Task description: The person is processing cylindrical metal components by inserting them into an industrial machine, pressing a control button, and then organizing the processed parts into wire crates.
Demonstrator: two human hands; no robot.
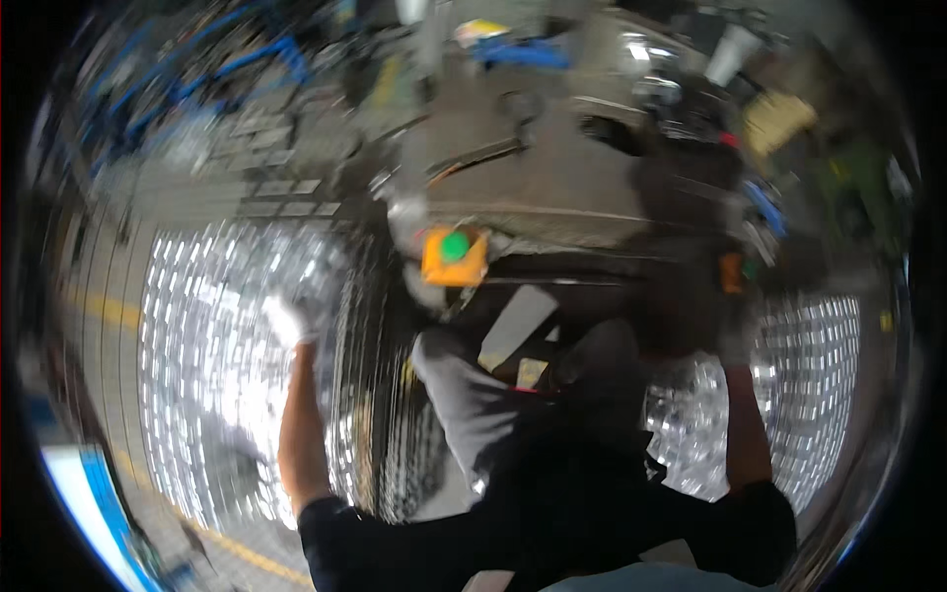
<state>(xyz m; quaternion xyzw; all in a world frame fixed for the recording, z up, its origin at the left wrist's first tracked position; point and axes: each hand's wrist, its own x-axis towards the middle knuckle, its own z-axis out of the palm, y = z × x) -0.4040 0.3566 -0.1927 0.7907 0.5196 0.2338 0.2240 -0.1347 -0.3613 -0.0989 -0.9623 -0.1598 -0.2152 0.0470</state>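
My left hand point(286, 321), in a white glove, is stretched out over the left wire-sided bin of shiny metal parts point(212, 365). Motion smears its fingers, so whether it holds a part is unclear. On the other side, my right hand point(733, 340) is a dark blur beside the work table, above the right bin's heap of shiny parts point(691, 424). Its fingers cannot be made out. Between my arms, an orange control box with a green button point(454, 255) sits at the table's near edge, in front of my knees.
A grey metal work table point(552, 178) stands ahead, with a blue object point(523, 52) at its far end. Blue frames point(237, 64) are at the far left. A yellowish piece point(779, 120) lies at the far right. Yellow lines point(252, 557) mark the floor.
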